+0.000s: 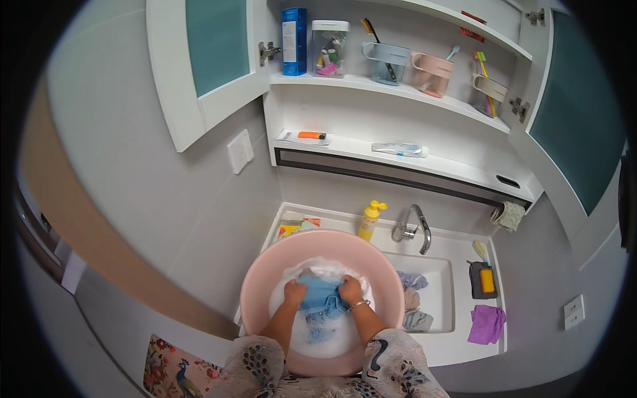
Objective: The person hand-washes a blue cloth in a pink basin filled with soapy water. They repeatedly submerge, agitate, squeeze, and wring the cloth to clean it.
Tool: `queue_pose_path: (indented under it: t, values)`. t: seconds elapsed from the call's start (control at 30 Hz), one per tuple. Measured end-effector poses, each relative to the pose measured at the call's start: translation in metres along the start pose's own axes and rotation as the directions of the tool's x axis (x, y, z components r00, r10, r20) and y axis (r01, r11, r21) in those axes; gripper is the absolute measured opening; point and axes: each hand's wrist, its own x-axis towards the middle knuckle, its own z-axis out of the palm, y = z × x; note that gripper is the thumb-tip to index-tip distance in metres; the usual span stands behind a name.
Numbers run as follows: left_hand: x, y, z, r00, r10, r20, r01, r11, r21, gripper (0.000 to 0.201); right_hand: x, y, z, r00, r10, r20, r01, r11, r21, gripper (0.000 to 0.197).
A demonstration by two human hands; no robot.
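Observation:
A large pink basin stands in front of me, holding white suds. Both my hands are inside it, gripping a wet blue garment with a drawstring. My left hand is closed on the garment's left edge; my right hand, with a bracelet at the wrist, is closed on its right edge. The cloth is stretched between them, and its lower part sinks into the foam, where I cannot make it out.
Right of the basin, a white sink holds several wet cloth pieces below a chrome faucet. A yellow bottle stands behind the basin. A purple cloth and a yellow soap bar lie at right. Open cabinet doors hang above.

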Motion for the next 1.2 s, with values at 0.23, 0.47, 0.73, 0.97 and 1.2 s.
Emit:
queue_pose_path:
  t: [0.23,0.47,0.73,0.97,1.2]
  values:
    - [0.006,-0.001,-0.007,0.829,0.114,0.547,0.385,0.593,-0.707,0.030,-0.070,-0.157,0.004,0.907,-0.414,-0.079,0.414,0.910,-0.017,0.011]
    - [-0.046,0.047,0.039,0.981,-0.115,0.159,0.181,0.845,-0.503,0.028,-0.017,-0.118,-0.021,0.936,-0.213,-0.280,0.146,0.959,-0.241,0.031]
    - [-0.056,0.049,0.027,0.900,-0.047,0.434,0.350,0.670,-0.655,0.037,-0.039,-0.127,-0.014,0.932,-0.343,-0.121,0.313,0.926,-0.213,0.030]
    - [-0.031,0.070,-0.011,0.996,0.085,0.024,-0.056,0.825,-0.563,0.030,-0.014,-0.091,-0.071,0.965,-0.057,0.257,0.056,0.998,0.012,0.037]
    - [-0.046,0.062,0.010,0.994,-0.049,-0.100,-0.046,0.635,-0.771,0.014,-0.024,-0.107,-0.045,0.997,-0.042,-0.070,0.078,0.724,0.686,0.003]
